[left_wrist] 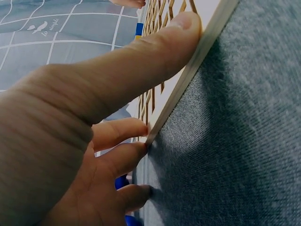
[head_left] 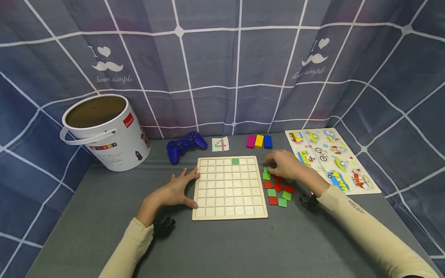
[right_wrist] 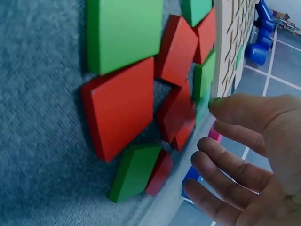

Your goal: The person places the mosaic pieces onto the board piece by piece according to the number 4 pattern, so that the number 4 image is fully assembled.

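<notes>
A pale wooden grid board (head_left: 230, 189) lies flat on the table, with one green tile (head_left: 235, 161) in its top row. My left hand (head_left: 175, 189) is spread along the board's left edge. Its thumb (left_wrist: 183, 33) rests on the rim near the lower corner, and fingertips touch the edge higher up. Right of the board, my right hand (head_left: 286, 164) reaches over loose red tiles (right_wrist: 122, 108) and green tiles (right_wrist: 124, 33). The right thumb (right_wrist: 235, 110) is close to a green tile at the pile's far end; no tile shows plainly between thumb and fingers.
Behind the board are a blue game controller (head_left: 185, 146), a small pattern card (head_left: 220, 144) and magenta, yellow and blue blocks (head_left: 259, 141). A white bucket (head_left: 114, 150) stands at the left back. A picture puzzle board (head_left: 347, 162) lies at the right.
</notes>
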The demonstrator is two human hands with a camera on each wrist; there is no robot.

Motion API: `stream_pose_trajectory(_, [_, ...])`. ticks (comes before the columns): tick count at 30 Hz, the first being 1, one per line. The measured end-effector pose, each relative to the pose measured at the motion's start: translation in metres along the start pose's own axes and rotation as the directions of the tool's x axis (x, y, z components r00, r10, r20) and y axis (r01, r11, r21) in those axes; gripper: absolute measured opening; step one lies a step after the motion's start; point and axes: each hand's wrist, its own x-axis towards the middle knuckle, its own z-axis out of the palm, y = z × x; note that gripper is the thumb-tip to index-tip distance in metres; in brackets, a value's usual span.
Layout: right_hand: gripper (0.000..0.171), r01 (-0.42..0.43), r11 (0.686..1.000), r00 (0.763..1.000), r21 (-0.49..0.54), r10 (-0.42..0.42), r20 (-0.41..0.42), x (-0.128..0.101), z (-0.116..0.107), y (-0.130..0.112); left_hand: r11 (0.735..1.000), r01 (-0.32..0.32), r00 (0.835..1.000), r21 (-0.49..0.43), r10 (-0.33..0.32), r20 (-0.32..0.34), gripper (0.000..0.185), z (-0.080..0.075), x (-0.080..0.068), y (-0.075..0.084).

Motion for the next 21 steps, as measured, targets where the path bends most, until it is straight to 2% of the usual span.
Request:
stream_pose_trajectory(10, [0.015,0.043,0.998,0.999,-0.049,-0.044,-0.025,0.009,0.005,0.000,1.000,0.008,1.000,0.002,-0.008,0.007,0.108,-0.001,0.000,0.000])
stream_pose_trajectory(17, [0.019,0.046,0.997,0.999,-0.065,-0.047,-0.012,0.011,0.004,-0.001,1.000,0.015,1.000,0.005,-0.015,0.003,0.107,-0.003,0.001,0.000])
stream_pose_trajectory(21, [0.020,0.027,0.998,0.999,-0.062,-0.029,-0.040,0.014,0.005,-0.003,1.000,0.017,1.000,-0.002,-0.017,0.003,0.107,-0.002,0.000,-0.002])
